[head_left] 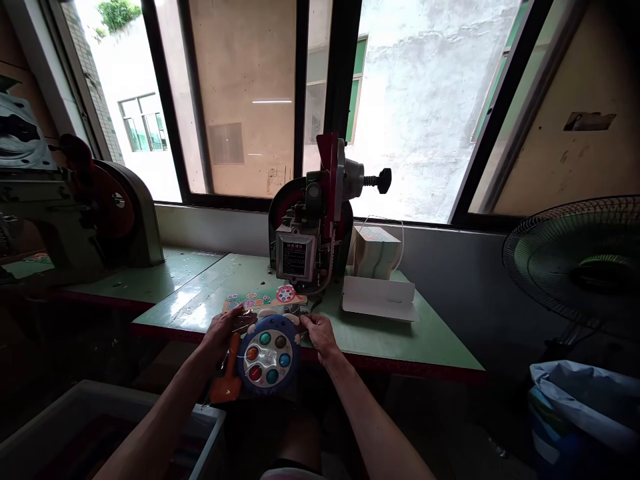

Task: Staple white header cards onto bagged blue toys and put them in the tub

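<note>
Toy pack [270, 357] hangs between the fingers, its orange hammer [227, 377] beneath the left ones. Left hand [225, 331] and right hand [321, 335] each pinch an upper edge, presumably keeping the printed card [250, 299], just beyond the fingertips, level before the machine [300, 250].
</note>
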Available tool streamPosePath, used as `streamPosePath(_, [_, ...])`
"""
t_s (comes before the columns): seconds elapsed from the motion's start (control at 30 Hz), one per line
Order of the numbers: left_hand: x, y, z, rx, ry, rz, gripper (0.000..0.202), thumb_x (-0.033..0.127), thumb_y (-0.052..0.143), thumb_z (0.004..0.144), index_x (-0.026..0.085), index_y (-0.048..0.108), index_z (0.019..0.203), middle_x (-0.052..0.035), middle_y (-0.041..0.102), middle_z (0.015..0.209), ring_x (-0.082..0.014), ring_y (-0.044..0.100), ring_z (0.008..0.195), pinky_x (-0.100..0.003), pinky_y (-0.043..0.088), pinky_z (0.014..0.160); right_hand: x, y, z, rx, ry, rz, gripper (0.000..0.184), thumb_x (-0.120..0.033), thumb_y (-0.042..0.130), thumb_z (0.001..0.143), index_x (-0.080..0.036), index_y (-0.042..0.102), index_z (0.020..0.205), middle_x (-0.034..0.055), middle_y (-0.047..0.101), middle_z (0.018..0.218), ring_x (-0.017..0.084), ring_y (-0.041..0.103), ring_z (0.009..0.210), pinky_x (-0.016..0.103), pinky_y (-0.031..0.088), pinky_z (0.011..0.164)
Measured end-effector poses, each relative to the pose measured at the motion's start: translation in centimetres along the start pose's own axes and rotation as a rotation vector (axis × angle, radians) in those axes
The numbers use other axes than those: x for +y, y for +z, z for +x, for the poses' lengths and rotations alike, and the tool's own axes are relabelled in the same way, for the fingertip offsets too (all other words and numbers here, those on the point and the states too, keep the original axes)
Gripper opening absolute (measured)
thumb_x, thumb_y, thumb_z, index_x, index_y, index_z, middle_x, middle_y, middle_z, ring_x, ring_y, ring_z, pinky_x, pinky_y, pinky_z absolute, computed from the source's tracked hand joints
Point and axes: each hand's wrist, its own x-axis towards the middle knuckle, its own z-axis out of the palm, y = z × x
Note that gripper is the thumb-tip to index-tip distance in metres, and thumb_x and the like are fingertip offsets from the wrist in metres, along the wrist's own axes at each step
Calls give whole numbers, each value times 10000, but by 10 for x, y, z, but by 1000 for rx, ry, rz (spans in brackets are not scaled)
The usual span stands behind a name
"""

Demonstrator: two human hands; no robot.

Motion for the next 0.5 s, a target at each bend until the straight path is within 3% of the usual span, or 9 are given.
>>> streamPosePath(0.3, [1,-9,4,17,-10,-36,210,349,819,759,172,706,759,-135,791,699,-282,754,567,-361,624,537,-2,8,1,11,-41,-24,386,-578,780,701,-193,775,707,52,742,751,189,641,682,286,491,601])
streamPosePath(0.5, [-2,-4,-24,19,19,-73,292,405,828,772,150,718,864,-116,799,770,-261,765,632,-349,634,596,-7,13,-1,-15,-7,-20,461,-649,765,695,-189,742,703,42,716,682,163,598,582,271,452,530])
